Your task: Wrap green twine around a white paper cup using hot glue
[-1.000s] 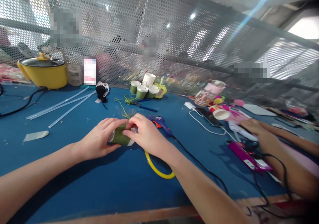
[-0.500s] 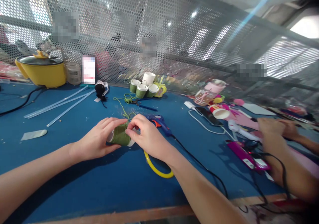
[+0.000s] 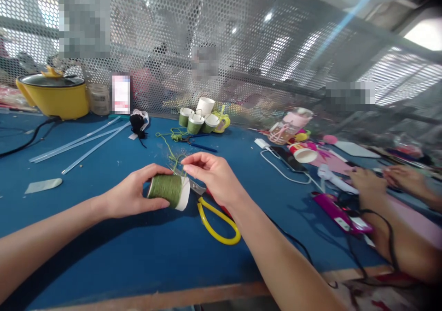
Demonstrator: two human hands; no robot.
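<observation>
Gripping the white cylindrical cup wrapped in green yarn point(image 3: 166, 191), our left hand point(image 3: 133, 193) curves around its far end, thumb below and fingers above, spread about as wide as the cup. The cup lies sideways between our hands, its bare white band towards the right; we cannot tell whether it touches the blue tabletop point(image 3: 138, 260). Our right hand point(image 3: 209, 170) is narrowed to a pinch on a thin green yarn strand point(image 3: 183, 173), just above that band.

On the near side of our grip, bare blue surface runs to the brown table edge point(image 3: 165, 298). Right beside the cup, metal scissors with yellow loop handles point(image 3: 226, 242) lie partly under our right hand, crowding that side, and a black cord point(image 3: 293, 241) runs off beyond our right forearm.

Past our grip lie blue-handled pliers point(image 3: 203, 147), then small green-wrapped white cups point(image 3: 195, 124) near the grey perforated screen point(image 3: 241, 39). Left of our grip are translucent sticks point(image 3: 93, 149); well to its right, a co-worker's hand point(image 3: 368, 181).
</observation>
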